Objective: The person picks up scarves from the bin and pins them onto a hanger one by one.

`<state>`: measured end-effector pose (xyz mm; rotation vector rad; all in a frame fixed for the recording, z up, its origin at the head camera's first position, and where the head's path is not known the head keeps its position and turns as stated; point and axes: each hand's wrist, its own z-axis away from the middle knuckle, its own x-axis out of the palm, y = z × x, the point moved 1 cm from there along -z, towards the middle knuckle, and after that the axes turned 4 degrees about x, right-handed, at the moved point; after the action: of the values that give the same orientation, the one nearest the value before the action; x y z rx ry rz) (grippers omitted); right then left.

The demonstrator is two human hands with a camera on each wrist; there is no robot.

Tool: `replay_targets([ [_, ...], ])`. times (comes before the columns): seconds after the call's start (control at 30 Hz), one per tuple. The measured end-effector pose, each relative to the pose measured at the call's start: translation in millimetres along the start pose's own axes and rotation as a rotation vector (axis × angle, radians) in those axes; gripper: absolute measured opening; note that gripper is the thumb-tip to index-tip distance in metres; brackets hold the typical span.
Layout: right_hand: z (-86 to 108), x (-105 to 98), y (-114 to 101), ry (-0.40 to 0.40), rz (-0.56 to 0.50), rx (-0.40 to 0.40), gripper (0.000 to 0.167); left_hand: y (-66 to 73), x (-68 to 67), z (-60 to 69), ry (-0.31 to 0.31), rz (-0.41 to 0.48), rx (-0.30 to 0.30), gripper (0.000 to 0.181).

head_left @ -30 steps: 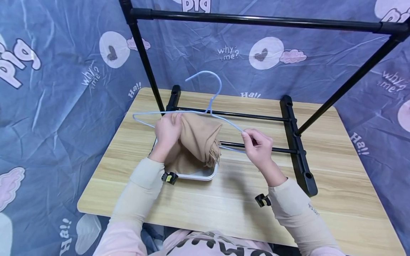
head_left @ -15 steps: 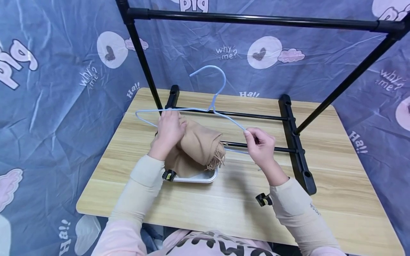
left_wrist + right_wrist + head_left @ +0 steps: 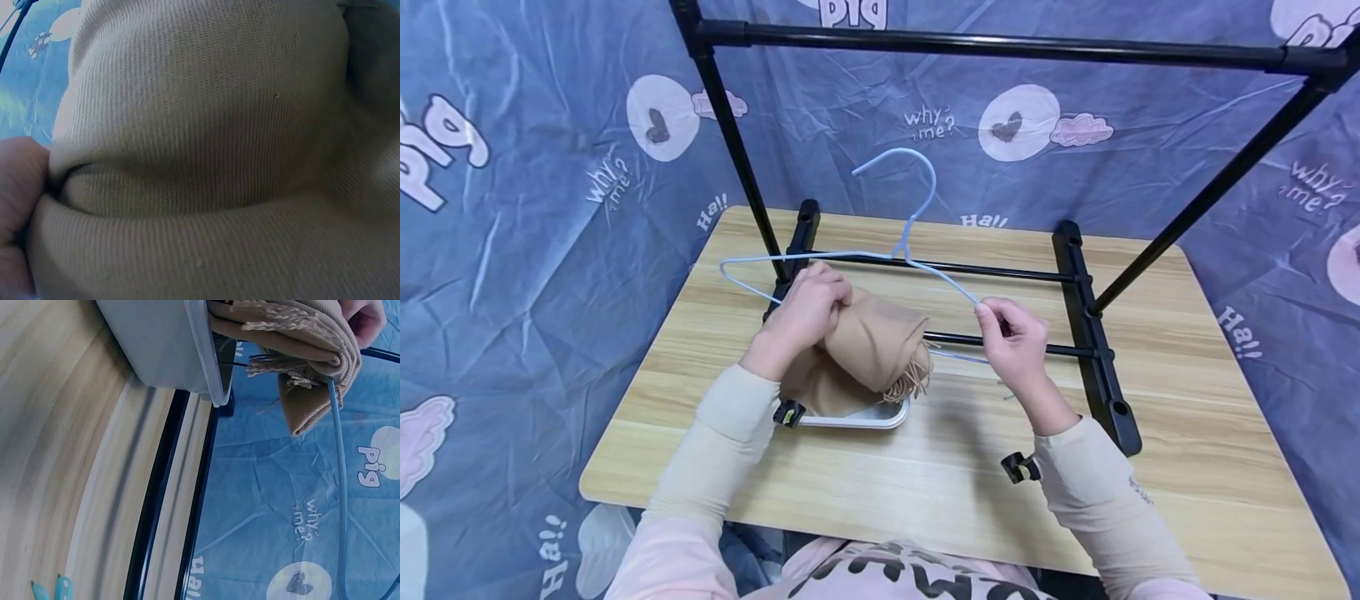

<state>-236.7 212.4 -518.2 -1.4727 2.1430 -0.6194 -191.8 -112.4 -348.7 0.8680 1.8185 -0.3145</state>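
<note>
My left hand [image 3: 808,308] grips a tan fringed scarf [image 3: 880,342] under the left side of a light blue clothes hanger [image 3: 934,182]. Ribbed scarf cloth fills most of the left wrist view, the fingers [image 3: 20,194] at its left edge. My right hand [image 3: 1017,337] pinches the hanger's right arm, holding it raised with the hook up. In the right wrist view, the hanger's lower bar [image 3: 340,475] runs into a fold of the scarf. More of the scarf lies in a white bin [image 3: 850,423] below.
A black rack stands on the wooden table [image 3: 887,475], its top bar [image 3: 1000,47] across the back. Its lower bars pass behind the bin. Small teal-tipped things [image 3: 64,589] lie on the table, their kind unclear. Blue printed cloth [image 3: 850,108] surrounds the table.
The hanger has shifted slightly right and its hook up. My left hand has moved a little right over the scarf, and the scarf's fringed end sits slightly further right. My right hand keeps its pinch.
</note>
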Motion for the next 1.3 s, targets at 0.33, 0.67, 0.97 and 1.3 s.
replay_targets([
  [0.33,-3.7,-7,3,0.002,0.012,0.026,0.011,2.2,0.0,11.7,-0.036,0.061,0.085,0.019],
  [0.67,-5.6,-9,2,-0.001,0.015,0.041,0.011,4.0,4.9,20.4,-0.075,-0.055,0.151,0.035],
  [0.97,-3.7,-8,1,-0.007,-0.026,0.049,0.011,8.7,11.2,17.1,0.068,0.018,0.171,0.017],
  [1.3,-0.8,-4,-2,-0.033,-0.050,0.070,0.010,6.2,12.7,15.8,0.290,0.162,0.009,0.013],
])
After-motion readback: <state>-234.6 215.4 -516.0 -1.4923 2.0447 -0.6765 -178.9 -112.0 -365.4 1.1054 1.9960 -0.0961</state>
